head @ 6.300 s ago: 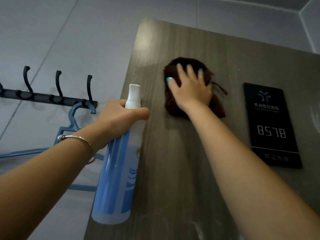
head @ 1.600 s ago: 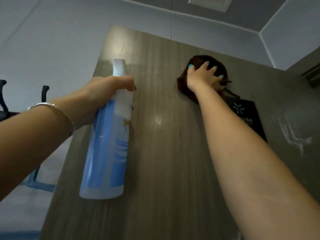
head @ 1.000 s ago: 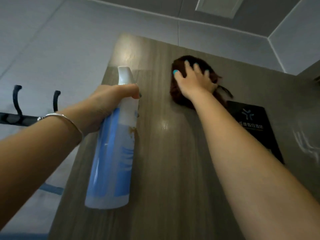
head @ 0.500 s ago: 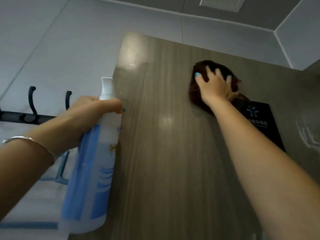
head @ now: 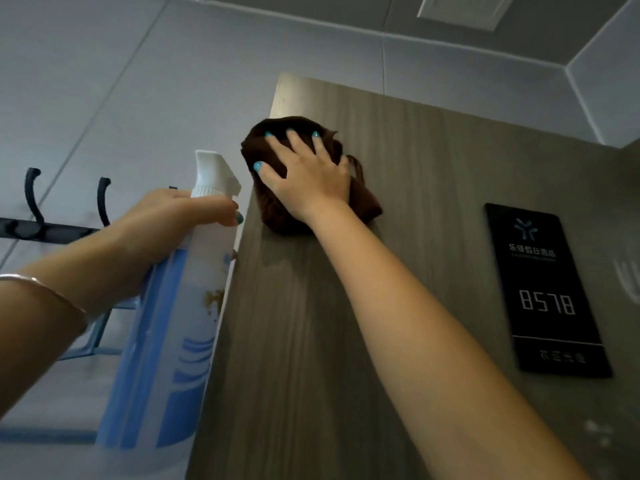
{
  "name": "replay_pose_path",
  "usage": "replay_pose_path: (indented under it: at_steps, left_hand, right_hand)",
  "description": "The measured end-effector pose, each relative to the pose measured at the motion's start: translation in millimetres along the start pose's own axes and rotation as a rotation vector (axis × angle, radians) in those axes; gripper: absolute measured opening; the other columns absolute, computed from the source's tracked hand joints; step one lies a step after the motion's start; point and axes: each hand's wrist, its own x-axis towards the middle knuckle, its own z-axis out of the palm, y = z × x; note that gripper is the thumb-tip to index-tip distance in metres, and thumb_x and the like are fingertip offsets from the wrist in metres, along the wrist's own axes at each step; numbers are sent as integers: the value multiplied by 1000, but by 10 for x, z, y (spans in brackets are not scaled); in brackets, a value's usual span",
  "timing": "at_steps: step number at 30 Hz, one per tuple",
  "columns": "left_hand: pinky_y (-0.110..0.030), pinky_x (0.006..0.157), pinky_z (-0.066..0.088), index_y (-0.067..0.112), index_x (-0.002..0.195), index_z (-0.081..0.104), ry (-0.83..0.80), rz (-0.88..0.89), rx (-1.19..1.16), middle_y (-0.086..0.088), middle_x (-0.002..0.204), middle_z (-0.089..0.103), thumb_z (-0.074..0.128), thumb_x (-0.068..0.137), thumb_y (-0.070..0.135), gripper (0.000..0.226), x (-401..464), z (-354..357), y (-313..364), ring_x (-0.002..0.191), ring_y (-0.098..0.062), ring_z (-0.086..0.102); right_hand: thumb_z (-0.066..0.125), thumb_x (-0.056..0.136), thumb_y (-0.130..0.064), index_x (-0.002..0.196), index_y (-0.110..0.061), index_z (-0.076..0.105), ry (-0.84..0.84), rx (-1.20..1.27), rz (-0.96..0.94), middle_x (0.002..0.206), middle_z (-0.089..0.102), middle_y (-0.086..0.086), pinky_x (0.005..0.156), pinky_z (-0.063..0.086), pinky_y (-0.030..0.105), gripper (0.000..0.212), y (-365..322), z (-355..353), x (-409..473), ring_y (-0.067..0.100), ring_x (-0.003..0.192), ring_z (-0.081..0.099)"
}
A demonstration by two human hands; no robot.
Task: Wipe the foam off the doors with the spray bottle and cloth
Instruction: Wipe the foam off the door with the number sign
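Observation:
A grey-brown wood-grain door (head: 311, 341) fills the middle and right of the view. My right hand (head: 308, 178) presses flat on a dark brown cloth (head: 363, 199) near the door's upper left corner, fingers spread over it. My left hand (head: 166, 230) grips the neck of a white and blue spray bottle (head: 173, 341), held upright just left of the door's edge. A thin smear of white foam (head: 628, 282) shows on the door at the far right edge.
A black room sign (head: 543, 292) reading 8578 is fixed to the door right of my forearm. A black hook rail (head: 38, 230) hangs on the grey tiled wall at left, with a blue hanger (head: 93, 341) below it. A ceiling vent (head: 464, 8) is overhead.
My right hand has slid the cloth left, from beside the sign to the door's upper left edge. The bottle has stayed at the door's left edge; the view shifted left.

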Motion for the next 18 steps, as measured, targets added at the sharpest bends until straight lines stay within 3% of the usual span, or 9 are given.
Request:
replay_pose_path:
  at_steps: [4, 9, 12, 18]
  left_hand:
    - [-40, 64, 58, 5, 100, 69, 8, 14, -7, -27, 95, 69, 73, 62, 26, 44, -101, 44, 9, 81, -37, 70]
    - [-30, 49, 53, 0, 99, 71, -40, 16, -83, -18, 80, 71, 72, 48, 28, 58, -333, 31, -115, 62, -28, 67]
    - [-31, 52, 55, 1, 101, 70, -58, 4, -62, -17, 83, 72, 74, 46, 30, 63, -462, 0, -174, 70, -32, 70]
    - [-32, 53, 57, 15, 104, 68, -36, -47, -36, -14, 105, 71, 70, 54, 31, 52, -688, -60, -235, 79, -29, 73]
  right_hand:
    - [33, 99, -61, 153, -43, 24, 13, 3, -45, 163, 21, -8, 116, 14, 64, 58, -44, 97, -739, 27, 152, 11]
    - [33, 93, -61, 147, -41, 39, 32, -9, -132, 156, 37, -6, 110, 23, 66, 58, -167, 260, -1631, 31, 146, 30]
    - [35, 95, -62, 149, -47, 32, -41, 14, -128, 160, 29, -9, 115, 17, 64, 56, -27, 153, -1368, 26, 150, 20]
    - [25, 99, -64, 154, -46, 17, -52, 68, 215, 165, 11, -11, 118, 10, 60, 58, 128, -22, -394, 23, 152, 3]
